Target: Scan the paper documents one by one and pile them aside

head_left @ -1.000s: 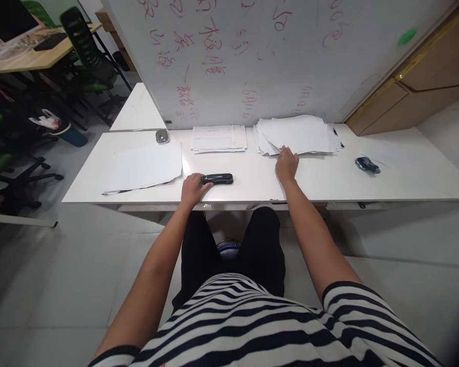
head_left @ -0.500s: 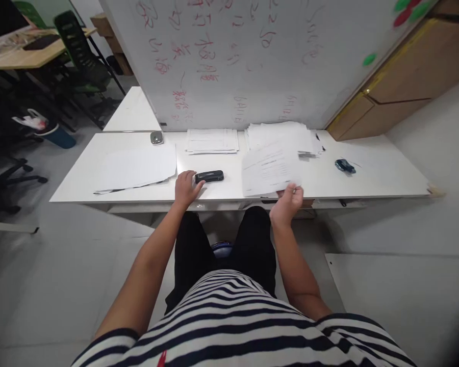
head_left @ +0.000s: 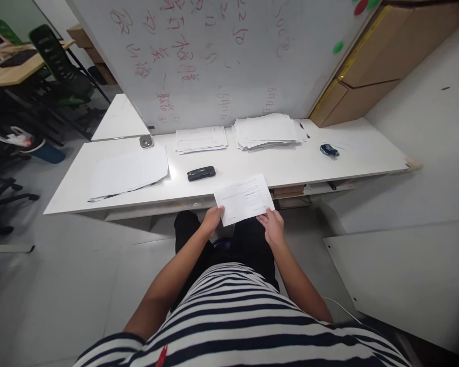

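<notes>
Between my two hands is a printed sheet of paper (head_left: 245, 199), held over my lap at the desk's front edge. My left hand (head_left: 212, 220) pinches its lower left corner, thumb on top. At its lower right corner, my right hand (head_left: 272, 224) grips the paper with the thumb above and fingers beneath. A black stapler (head_left: 201, 173) lies on the white desk (head_left: 290, 171), just beyond the sheet to the left. Further back are a thin pile of papers (head_left: 201, 139) and a thicker, uneven paper stack (head_left: 265, 130).
More white sheets (head_left: 130, 173) lie at the desk's left. A small grey square object (head_left: 146, 141) sits behind them. Toward the right is a dark blue object (head_left: 329, 150). A whiteboard (head_left: 199, 61) and cardboard boxes (head_left: 367, 76) stand along the back.
My left hand has left the stapler and taken the sheet's left corner. My right hand has drawn the sheet off the desk toward me. The view has shifted slightly.
</notes>
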Available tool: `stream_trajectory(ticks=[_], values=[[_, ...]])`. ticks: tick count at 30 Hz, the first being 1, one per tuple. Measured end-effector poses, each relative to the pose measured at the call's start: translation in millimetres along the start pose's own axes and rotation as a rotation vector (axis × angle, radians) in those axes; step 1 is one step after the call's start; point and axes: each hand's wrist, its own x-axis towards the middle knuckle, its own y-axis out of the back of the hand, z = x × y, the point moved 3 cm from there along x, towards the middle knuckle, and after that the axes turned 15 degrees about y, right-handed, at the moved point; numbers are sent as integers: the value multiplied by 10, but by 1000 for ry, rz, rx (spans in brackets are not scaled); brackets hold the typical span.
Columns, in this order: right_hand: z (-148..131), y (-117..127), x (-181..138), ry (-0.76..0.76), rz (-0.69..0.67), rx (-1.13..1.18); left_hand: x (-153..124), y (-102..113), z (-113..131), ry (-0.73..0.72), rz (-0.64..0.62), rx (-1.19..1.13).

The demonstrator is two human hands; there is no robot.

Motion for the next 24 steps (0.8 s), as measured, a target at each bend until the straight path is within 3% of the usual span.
stream_trajectory(ticks=[7,12,17,24], values=[[-134,182,223,59,-179,-141,-150,97,174,-16,14,82],[-269,34,344,88,-384,-237,-202,81,237,-103,61,132],[-291,-152,369,64,-530,-325,-260,135,332,-252,93,349],[-268,-324,413,161,-551,-349,-368,265,503,-378,189,511]])
